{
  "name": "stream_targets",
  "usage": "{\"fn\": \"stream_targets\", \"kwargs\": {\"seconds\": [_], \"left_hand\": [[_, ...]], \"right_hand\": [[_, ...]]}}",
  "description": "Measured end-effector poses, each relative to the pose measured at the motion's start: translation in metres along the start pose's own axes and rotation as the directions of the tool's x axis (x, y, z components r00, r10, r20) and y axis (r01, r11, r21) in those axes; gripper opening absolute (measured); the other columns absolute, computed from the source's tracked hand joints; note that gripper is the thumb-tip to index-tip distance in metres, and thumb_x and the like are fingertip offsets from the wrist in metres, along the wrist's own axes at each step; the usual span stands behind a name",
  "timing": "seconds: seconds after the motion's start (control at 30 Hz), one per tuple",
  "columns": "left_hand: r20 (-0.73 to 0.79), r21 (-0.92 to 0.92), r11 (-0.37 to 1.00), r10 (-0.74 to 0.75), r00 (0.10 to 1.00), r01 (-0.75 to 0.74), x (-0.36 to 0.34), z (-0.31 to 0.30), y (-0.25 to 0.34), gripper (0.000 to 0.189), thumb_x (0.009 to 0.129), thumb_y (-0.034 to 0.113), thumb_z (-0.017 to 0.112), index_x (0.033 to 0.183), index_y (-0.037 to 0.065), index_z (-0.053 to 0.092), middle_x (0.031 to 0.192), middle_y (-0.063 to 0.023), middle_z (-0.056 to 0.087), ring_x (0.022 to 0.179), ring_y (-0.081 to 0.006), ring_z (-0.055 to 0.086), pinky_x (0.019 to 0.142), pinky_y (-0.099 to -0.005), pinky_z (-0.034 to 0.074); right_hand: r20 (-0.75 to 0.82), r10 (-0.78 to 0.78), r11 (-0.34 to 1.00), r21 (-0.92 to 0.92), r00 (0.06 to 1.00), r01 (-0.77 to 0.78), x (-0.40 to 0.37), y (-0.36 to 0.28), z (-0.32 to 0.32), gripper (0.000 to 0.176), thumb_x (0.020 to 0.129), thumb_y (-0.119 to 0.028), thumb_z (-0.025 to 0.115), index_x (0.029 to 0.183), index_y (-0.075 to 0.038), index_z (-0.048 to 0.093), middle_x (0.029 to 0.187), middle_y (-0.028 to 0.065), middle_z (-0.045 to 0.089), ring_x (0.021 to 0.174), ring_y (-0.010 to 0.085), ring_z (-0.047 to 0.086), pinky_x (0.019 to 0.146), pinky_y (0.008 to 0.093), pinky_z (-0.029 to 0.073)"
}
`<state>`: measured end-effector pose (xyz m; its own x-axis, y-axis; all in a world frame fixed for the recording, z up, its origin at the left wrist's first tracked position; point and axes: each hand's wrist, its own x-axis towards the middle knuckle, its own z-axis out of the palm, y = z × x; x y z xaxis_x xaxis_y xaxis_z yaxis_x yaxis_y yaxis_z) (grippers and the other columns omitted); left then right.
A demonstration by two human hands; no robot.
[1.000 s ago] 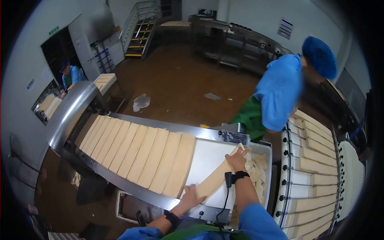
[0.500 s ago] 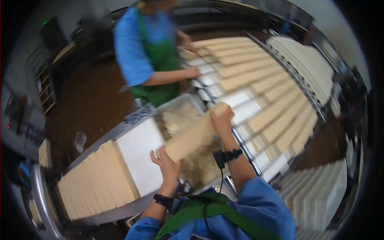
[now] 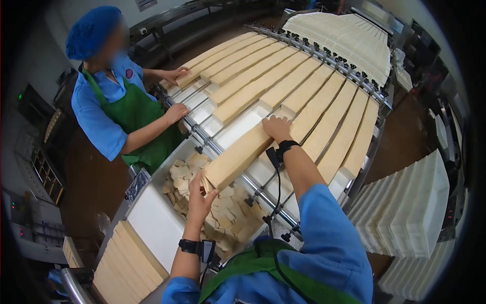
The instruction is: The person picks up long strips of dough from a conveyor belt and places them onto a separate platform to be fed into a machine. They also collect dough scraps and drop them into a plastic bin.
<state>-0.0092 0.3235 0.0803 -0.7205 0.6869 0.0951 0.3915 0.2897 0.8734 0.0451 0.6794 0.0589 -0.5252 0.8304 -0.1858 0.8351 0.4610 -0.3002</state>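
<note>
A long stack of thin, pale-yellow dough sheets (image 3: 238,158) lies slantwise between my hands, its near end over a bin of scraps and its far end over the white lanes. My right hand (image 3: 277,127) is closed over the far end from above, fingers bent around it. At the near end, my left hand (image 3: 201,195) grips with the thumb below and fingers at the side; a few loose sheets show against its fingers. Under the near end are many torn dough scraps (image 3: 223,215) in the bin (image 3: 169,157).
Long dough rows (image 3: 324,106) lie in lanes behind a metal rail (image 3: 253,187). Across from me, a co-worker (image 3: 121,96) has both hands at the far-left rows. A white board (image 3: 154,210) and stacked sheets (image 3: 129,263) lie at left; white trays (image 3: 400,207) stand at right.
My hands have carried the dough stack from above the scrap bin toward the lanes, its far end now over them. My view has shifted, and more of the co-worker and rows shows.
</note>
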Motion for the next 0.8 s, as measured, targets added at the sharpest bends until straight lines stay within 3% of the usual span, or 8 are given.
{"fn": "stream_targets", "kwargs": {"seconds": [0.13,0.23,0.33,0.43,0.53,0.63,0.7,0.8], "left_hand": [[-0.030,0.081,0.993,0.082,0.996,-0.080,0.017,0.012,-0.003,0.069,0.075,0.010,0.073,0.135,0.006,0.038,0.122,-0.0143,0.046,0.101,-0.0231,0.052,0.081,-0.0318,0.046],[-0.025,0.005,1.000,0.015,1.000,-0.015,0.029,0.016,-0.008,0.068,0.075,0.010,0.073,0.134,0.006,0.040,0.121,-0.0137,0.048,0.099,-0.0213,0.053,0.080,-0.0304,0.047],[0.005,0.025,1.000,-0.019,1.000,0.019,0.039,0.019,0.009,0.067,0.077,0.008,0.071,0.135,0.005,0.039,0.125,-0.0139,0.048,0.101,-0.0201,0.056,0.082,-0.0302,0.049],[-0.001,0.060,0.998,-0.011,1.000,0.011,0.046,0.031,0.012,0.064,0.076,0.009,0.072,0.132,0.005,0.041,0.120,-0.0140,0.048,0.098,-0.0218,0.056,0.082,-0.0293,0.047],[0.023,0.036,0.999,0.000,1.000,-0.001,0.056,0.053,0.004,0.066,0.078,0.006,0.069,0.135,0.003,0.037,0.128,-0.0139,0.045,0.106,-0.0221,0.054,0.087,-0.0302,0.046],[0.137,-0.357,0.932,-0.021,0.990,0.069,0.071,0.081,-0.004,0.067,0.082,0.002,0.064,0.139,-0.001,0.029,0.136,-0.0185,0.040,0.115,-0.0214,0.051,0.094,-0.0289,0.042],[0.152,-0.354,0.929,-0.055,0.987,0.106,0.073,0.082,0.004,0.067,0.082,-0.002,0.061,0.140,-0.003,0.026,0.138,-0.0185,0.037,0.118,-0.0219,0.048,0.096,-0.0290,0.041],[0.044,-0.283,0.958,0.052,0.998,-0.037,0.070,0.082,-0.015,0.066,0.081,-0.007,0.054,0.140,-0.003,0.025,0.136,-0.0180,0.040,0.118,-0.0216,0.048,0.094,-0.0283,0.042]], "right_hand": [[-0.003,0.054,0.994,0.090,0.999,-0.054,0.025,0.012,0.012,0.054,0.089,-0.038,0.032,0.123,-0.002,0.051,0.127,0.0194,0.051,0.124,0.0436,0.036,0.103,0.0563,0.020],[0.134,-0.018,0.998,0.061,0.991,0.009,0.029,0.021,0.003,0.058,0.088,-0.037,0.030,0.128,0.000,0.047,0.131,0.0216,0.047,0.130,0.0392,0.030,0.105,0.0487,0.016],[0.166,0.044,0.987,0.146,0.985,-0.069,0.033,0.023,-0.004,0.057,0.088,-0.034,0.030,0.127,0.003,0.046,0.136,0.0226,0.041,0.133,0.0419,0.024,0.106,0.0488,0.016],[0.040,0.046,0.996,0.069,0.998,-0.048,0.037,0.031,-0.001,0.052,0.087,-0.030,0.035,0.124,0.005,0.047,0.138,0.0230,0.038,0.128,0.0386,0.034,0.104,0.0528,0.021],[-0.302,-0.015,0.996,-0.093,0.953,-0.013,0.034,0.034,0.021,0.047,0.084,-0.025,0.041,0.121,0.002,0.049,0.133,0.0215,0.043,0.125,0.0369,0.038,0.102,0.0533,0.025],[-0.197,-0.131,0.991,-0.007,0.972,0.132,-0.010,0.006,-0.003,0.044,0.080,-0.020,0.045,0.120,-0.002,0.050,0.128,0.0209,0.047,0.120,0.0344,0.043,0.098,0.0534,0.029],[-0.146,-0.280,0.945,0.131,0.949,0.299,-0.043,-0.025,0.007,0.039,0.077,-0.017,0.049,0.113,-0.005,0.056,0.124,0.0171,0.051,0.115,0.0332,0.046,0.094,0.0514,0.033],[-0.277,-0.686,0.667,0.133,0.673,0.734,-0.090,-0.053,0.060,0.028,0.077,-0.017,0.055,0.101,-0.007,0.063,0.128,0.0127,0.050,0.119,0.0332,0.044,0.094,0.0486,0.035]]}}
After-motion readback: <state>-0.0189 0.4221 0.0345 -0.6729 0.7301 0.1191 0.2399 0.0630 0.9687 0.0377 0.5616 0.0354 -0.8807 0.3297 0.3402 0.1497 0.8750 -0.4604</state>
